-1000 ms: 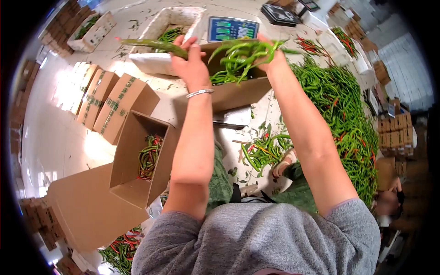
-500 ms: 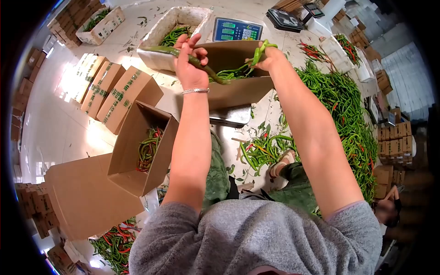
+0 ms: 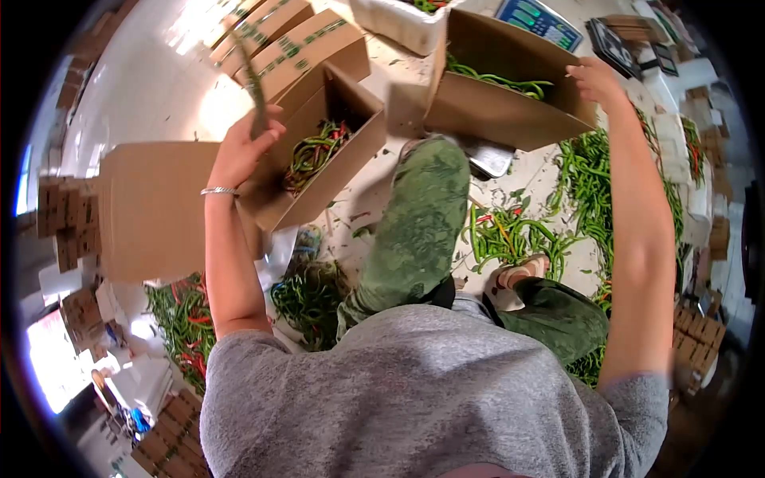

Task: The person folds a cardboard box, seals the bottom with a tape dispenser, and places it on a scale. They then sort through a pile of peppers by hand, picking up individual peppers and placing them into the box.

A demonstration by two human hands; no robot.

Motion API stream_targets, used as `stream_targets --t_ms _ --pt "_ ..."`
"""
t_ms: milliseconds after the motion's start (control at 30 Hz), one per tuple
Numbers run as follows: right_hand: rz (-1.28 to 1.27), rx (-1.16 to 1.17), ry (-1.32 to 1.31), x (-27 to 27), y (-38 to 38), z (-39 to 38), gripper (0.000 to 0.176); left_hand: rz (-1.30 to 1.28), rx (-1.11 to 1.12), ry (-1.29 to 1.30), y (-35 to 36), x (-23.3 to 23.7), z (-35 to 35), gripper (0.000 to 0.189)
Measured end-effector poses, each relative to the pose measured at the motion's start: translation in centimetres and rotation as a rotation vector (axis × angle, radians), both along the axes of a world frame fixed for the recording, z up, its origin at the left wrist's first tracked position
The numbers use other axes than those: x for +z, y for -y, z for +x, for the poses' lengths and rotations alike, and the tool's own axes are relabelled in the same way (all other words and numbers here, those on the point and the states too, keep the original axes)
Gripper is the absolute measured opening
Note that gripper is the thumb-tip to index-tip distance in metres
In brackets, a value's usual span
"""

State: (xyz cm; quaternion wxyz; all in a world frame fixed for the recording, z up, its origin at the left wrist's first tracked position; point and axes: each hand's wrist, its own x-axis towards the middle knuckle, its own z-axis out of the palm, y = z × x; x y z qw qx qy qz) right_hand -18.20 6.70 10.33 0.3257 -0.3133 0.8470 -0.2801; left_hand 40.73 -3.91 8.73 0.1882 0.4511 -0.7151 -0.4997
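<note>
Holding a long dark-green chili (image 3: pixel 253 84) by its near end in the curled left hand (image 3: pixel 247 147), at the left edge of the open mixed-chili carton (image 3: pixel 351 99). Pointing the chili away from the body and slightly left, blurred toward the far tip, its long axis set across that carton's long sides rather than along them. Keeping the carton's opening immediately to the right of the left hand, and well apart from the right. Extending the right hand (image 3: pixel 598 82), fingers bent, far to the right of the mixed-chili carton, at the right-hand end of a green-chili carton (image 3: pixel 494 111); impossible to tell there a bare touch from a grasp. Showing red and green chilies (image 3: pixel 315 159) tangled inside the mixed-chili carton and, well to its right, a heap of loose green chilies (image 3: pixel 586 179) on the floor.
</note>
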Motion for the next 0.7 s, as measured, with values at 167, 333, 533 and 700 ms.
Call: stream_targets --t_ms 167,333,533,700 --pt "-0.178 -0.052 0.254 0.9 -7.3 2.7 0.043 0.027 -0.072 0.267 0.6 -6.8 2.5 0.044" --pt "-0.209 -0.317 0.083 1.7 -20.2 0.1 0.051 -0.179 0.286 -0.001 -0.5 -4.4 0.4 0.049" --pt "-0.445 -0.935 0.133 -3.6 -46.4 -5.1 0.042 0.003 -0.363 -1.044 -11.2 12.3 -7.6 0.036" --pt "-0.549 -1.401 0.285 -10.1 -64.4 3.0 0.014 0.204 -1.507 -1.724 -17.8 20.8 -14.6 0.033"
